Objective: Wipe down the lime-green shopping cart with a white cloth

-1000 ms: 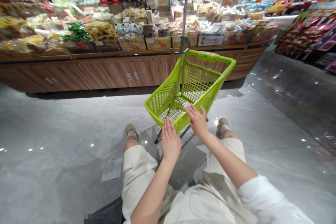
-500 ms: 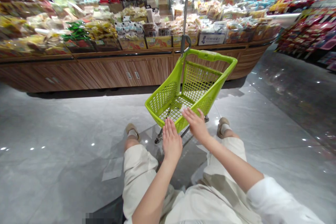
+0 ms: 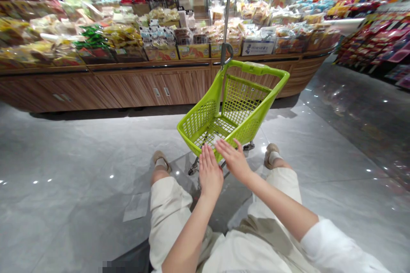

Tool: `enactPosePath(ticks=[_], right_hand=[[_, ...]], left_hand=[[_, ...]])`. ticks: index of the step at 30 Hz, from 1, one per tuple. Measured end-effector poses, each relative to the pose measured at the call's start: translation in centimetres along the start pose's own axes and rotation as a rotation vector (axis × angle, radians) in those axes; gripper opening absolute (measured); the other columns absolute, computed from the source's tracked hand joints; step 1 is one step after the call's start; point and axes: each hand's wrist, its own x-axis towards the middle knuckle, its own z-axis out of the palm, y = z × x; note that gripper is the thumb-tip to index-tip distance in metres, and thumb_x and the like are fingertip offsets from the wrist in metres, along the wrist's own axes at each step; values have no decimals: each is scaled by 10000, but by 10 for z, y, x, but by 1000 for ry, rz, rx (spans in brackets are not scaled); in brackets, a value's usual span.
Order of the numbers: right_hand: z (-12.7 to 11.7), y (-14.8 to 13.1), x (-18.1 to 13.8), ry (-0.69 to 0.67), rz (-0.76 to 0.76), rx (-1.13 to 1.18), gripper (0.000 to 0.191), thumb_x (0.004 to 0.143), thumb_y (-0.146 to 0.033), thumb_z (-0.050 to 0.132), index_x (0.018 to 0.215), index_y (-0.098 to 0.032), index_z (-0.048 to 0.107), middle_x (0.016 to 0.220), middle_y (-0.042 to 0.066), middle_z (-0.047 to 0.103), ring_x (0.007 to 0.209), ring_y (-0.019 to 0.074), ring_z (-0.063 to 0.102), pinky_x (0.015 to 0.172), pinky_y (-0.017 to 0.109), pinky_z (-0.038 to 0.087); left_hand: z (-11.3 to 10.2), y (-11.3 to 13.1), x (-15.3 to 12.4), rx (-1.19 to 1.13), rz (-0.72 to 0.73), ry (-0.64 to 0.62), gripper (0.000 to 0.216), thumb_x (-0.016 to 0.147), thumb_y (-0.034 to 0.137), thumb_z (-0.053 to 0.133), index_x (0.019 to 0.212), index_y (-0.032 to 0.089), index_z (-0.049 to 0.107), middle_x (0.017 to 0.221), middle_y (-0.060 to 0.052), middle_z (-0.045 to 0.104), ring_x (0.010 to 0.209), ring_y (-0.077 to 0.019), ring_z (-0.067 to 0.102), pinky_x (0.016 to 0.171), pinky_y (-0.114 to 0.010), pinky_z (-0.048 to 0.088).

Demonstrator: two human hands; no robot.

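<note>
A green plastic shopping cart (image 3: pixel 256 126) with a latticed basket stands between my outstretched legs, its low end towards me. At that low rim, my left hand (image 3: pixel 211 172) rests with the fingers flat and side by side, the thumb hidden. Just to its right, my right hand (image 3: pixel 237 162) presses a crumpled white tissue (image 3: pixel 215 139) against the inner side of the rim. Only a small part of the tissue shows past the fingertips. The two hands are close, almost touching. No goods show inside the basket.
A wooden display counter (image 3: pixel 144 87) heaped with packaged food runs behind the cart. A metal pole (image 3: pixel 226 17) with a hook-like loop rises by the cart's back left corner. Another stocked shelf (image 3: pixel 368 38) stands at far right. Shiny grey floor tiles (image 3: pixel 80 158) lie around.
My right hand has slid left and slightly down along the rim with the tissue, closer to my left hand. The left hand and the cart have barely moved.
</note>
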Motion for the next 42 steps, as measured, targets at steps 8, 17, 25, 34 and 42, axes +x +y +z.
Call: enactPosePath(ticks=[8,17,25,34,42], right_hand=[[-16,80,13,94,128,-109,756,778,36,396,1469,-269,432,1462,64,537,1385,214,462,1187,539,87],[-2,-8,-13,16,-175,25,597,902,-57,389,1480,-203,404,1496,96,491,1426,182,397,1210,476,41],[-3,-9,2,-34,-152,-30,524,938,-112,441,1453,-210,446,1495,86,496,1349,206,479,1195,432,130],[-20,84,10,8,-38,-144,724,842,30,345,1504,-262,365,1485,41,516,1436,188,381,1199,524,-19],[-1,46,5,110,185,-54,787,772,34,349,1508,-243,366,1510,64,482,1443,188,371,1205,535,-18]], left_hand=[[-4,-4,0,43,24,-4,852,876,139,458,1549,7,-49,1634,-228,135,1530,-282,92,1225,-475,251],[0,-1,0,69,14,-46,879,812,138,537,1543,-31,79,1629,-243,142,1531,-295,46,1242,-481,202],[-2,-2,0,68,-5,-76,834,816,157,550,1521,-65,164,1619,-260,179,1530,-299,70,1250,-466,176],[-3,-3,-1,39,25,-11,834,873,152,473,1554,3,16,1630,-229,172,1529,-289,108,1226,-471,246],[-5,0,0,31,13,-6,826,864,146,479,1548,-20,46,1623,-245,183,1528,-294,100,1226,-473,246]])
